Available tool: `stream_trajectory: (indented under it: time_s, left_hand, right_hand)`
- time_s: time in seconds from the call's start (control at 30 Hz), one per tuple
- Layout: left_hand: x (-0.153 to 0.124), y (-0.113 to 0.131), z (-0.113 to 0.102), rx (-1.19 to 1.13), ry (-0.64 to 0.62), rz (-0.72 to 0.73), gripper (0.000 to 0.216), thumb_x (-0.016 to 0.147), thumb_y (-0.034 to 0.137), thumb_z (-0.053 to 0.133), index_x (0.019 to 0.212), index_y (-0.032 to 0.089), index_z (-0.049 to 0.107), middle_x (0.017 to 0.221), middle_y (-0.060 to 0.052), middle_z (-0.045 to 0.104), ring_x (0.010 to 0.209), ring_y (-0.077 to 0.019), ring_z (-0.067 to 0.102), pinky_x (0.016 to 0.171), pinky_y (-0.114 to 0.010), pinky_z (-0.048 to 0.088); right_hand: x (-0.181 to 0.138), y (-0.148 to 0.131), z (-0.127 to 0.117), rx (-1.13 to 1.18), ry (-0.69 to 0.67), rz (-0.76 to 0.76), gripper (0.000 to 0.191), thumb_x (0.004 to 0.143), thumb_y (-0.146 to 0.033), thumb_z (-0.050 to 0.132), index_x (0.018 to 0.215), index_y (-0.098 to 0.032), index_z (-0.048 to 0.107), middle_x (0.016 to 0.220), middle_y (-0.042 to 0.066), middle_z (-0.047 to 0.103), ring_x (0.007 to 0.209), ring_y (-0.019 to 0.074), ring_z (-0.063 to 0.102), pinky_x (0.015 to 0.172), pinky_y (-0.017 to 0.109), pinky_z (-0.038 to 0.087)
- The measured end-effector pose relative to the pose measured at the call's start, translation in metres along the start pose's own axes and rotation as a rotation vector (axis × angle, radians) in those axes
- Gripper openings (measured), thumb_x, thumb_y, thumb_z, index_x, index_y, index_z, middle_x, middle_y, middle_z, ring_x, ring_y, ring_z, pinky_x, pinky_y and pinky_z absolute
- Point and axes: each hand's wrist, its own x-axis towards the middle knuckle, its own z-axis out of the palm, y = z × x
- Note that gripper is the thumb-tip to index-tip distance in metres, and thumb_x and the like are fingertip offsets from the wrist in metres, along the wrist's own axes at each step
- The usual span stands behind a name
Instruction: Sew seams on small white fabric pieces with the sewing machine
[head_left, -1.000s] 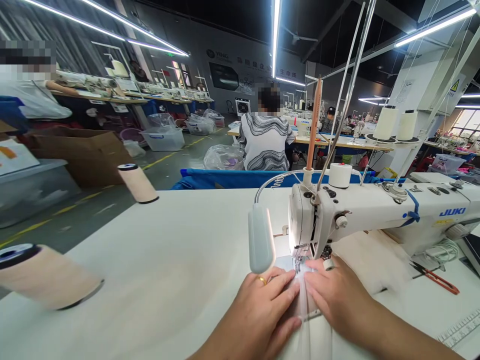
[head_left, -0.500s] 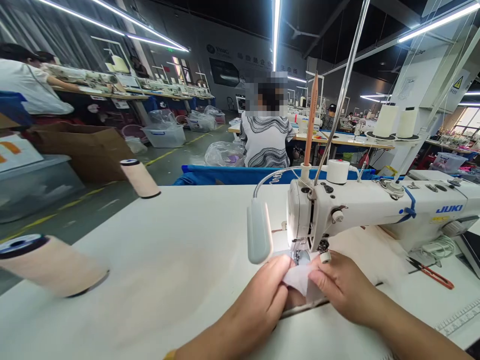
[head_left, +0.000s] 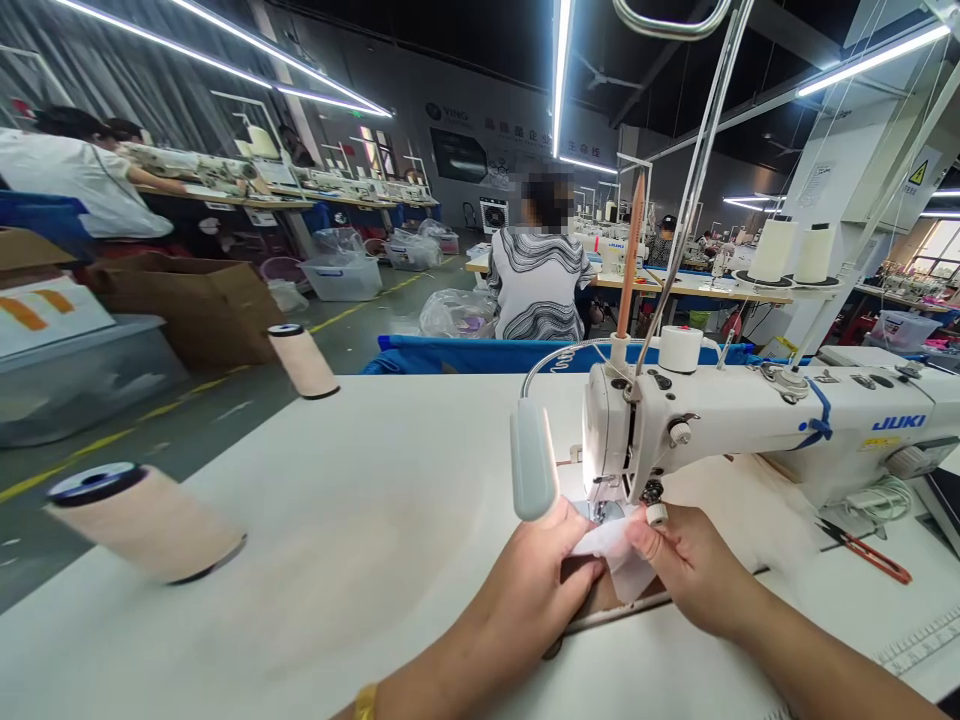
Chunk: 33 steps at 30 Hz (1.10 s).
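A small white fabric piece (head_left: 619, 555) is lifted just in front of the needle of a white JUKI sewing machine (head_left: 750, 420). My left hand (head_left: 544, 585) pinches its left edge with closed fingers. My right hand (head_left: 686, 565) pinches its right edge, thumb on top. Both hands sit on the white table (head_left: 360, 520), directly below the machine head. A grey gooseneck lamp (head_left: 534, 475) hangs just above my left hand.
Two pale thread cones (head_left: 146, 520) (head_left: 302, 360) stand at the table's left edge. Red-handled snips (head_left: 870, 555) lie at the right under the machine arm. White thread spools (head_left: 772, 248) stand behind the machine. A person in a striped top (head_left: 538, 280) sits ahead, with another person (head_left: 75, 180) far left.
My hands went from lying flat on the fabric at the needle to pinching it and lifting it off the bed. The view shifted slightly left.
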Motion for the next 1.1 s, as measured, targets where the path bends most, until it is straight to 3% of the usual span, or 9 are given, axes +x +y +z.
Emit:
stream_trajectory:
  time_s: [0.4, 0.57, 0.7, 0.97, 1.1]
  left_hand:
    - [-0.005, -0.007, 0.003, 0.086, 0.025, 0.209, 0.024, 0.086, 0.005, 0.053, 0.068, 0.02, 0.05, 0.08, -0.002, 0.057, 0.071, -0.0165, 0.054, 0.061, -0.026, 0.04]
    - [-0.028, -0.015, 0.012, 0.153, 0.013, 0.365, 0.025, 0.09, 0.004, 0.048, 0.072, 0.02, 0.055, 0.082, -0.002, 0.06, 0.074, -0.0177, 0.054, 0.064, -0.029, 0.035]
    - [-0.045, -0.021, 0.023, 0.162, 0.063, 0.402, 0.033, 0.091, -0.002, 0.041, 0.078, 0.022, 0.06, 0.085, -0.001, 0.064, 0.077, -0.0198, 0.053, 0.07, -0.034, 0.033]
    - [-0.039, -0.027, 0.026, 0.142, 0.082, 0.431, 0.038, 0.088, -0.005, 0.042, 0.09, 0.025, 0.066, 0.089, -0.001, 0.07, 0.079, -0.0213, 0.057, 0.072, -0.034, 0.037]
    - [-0.032, -0.025, 0.021, 0.186, 0.104, 0.444, 0.036, 0.088, -0.004, 0.041, 0.085, 0.022, 0.065, 0.087, -0.002, 0.07, 0.075, -0.02, 0.055, 0.069, -0.032, 0.039]
  right_hand:
    - [-0.003, 0.002, -0.006, -0.113, -0.07, -0.074, 0.041, 0.114, -0.044, 0.039, 0.082, -0.023, 0.052, 0.078, 0.0, 0.061, 0.073, 0.0174, 0.056, 0.071, 0.028, 0.041]
    - [-0.008, 0.001, -0.01, -0.454, -0.28, -0.263, 0.038, 0.113, -0.037, 0.045, 0.078, -0.023, 0.042, 0.075, -0.002, 0.057, 0.072, 0.0172, 0.049, 0.072, 0.03, 0.035]
    - [-0.012, -0.002, -0.011, -0.593, -0.372, -0.281, 0.032, 0.112, -0.031, 0.051, 0.081, -0.023, 0.045, 0.083, -0.001, 0.063, 0.077, 0.0169, 0.052, 0.076, 0.031, 0.036]
    - [-0.01, 0.0, -0.01, -0.658, -0.354, -0.278, 0.026, 0.111, -0.027, 0.053, 0.085, -0.023, 0.05, 0.086, -0.001, 0.067, 0.08, 0.017, 0.056, 0.075, 0.031, 0.035]
    - [-0.009, 0.007, -0.008, -0.714, -0.315, -0.273, 0.03, 0.111, -0.026, 0.053, 0.082, -0.023, 0.046, 0.084, -0.001, 0.066, 0.076, 0.0173, 0.054, 0.074, 0.032, 0.033]
